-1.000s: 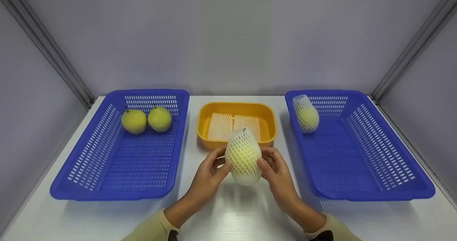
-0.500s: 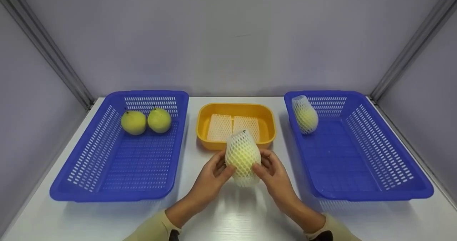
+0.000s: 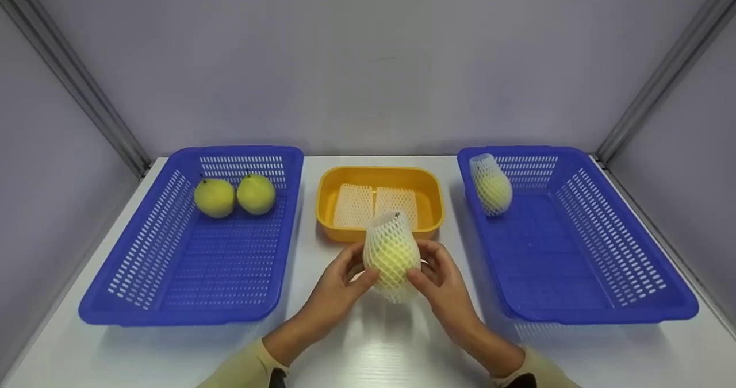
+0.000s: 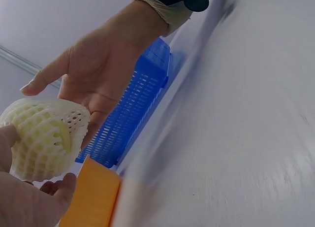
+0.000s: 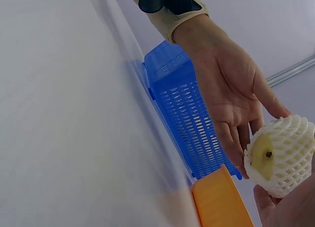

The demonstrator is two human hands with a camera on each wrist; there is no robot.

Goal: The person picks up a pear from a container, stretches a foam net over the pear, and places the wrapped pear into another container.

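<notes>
Between both hands, over the table in front of the orange tub, is a yellow-green pear [image 3: 393, 258] in a white foam net sleeve. Its stem pokes up near the sleeve's top. My left hand [image 3: 336, 284] grips it from the left, thumb on the front and fingers behind. From the other side my right hand [image 3: 445, 287] holds it the same way. Bare skin and the dark bottom end of the pear [image 5: 263, 155] show through the sleeve's open lower end in the right wrist view. The orange tub [image 3: 328, 233] holds two flat foam net sleeves [image 3: 353, 206].
A blue basket [image 3: 181, 313] on the left contains two bare pears [image 3: 214, 198], side by side near its back. In the blue basket [image 3: 604, 313] on the right, a sleeved pear [image 3: 493, 187] leans at the back left corner. Grey walls enclose the white table [image 3: 368, 353].
Both thumbs have slid inward and down on the front of the sleeved pear. The pear has tilted and sits slightly lower. The baskets and tub stand as before.
</notes>
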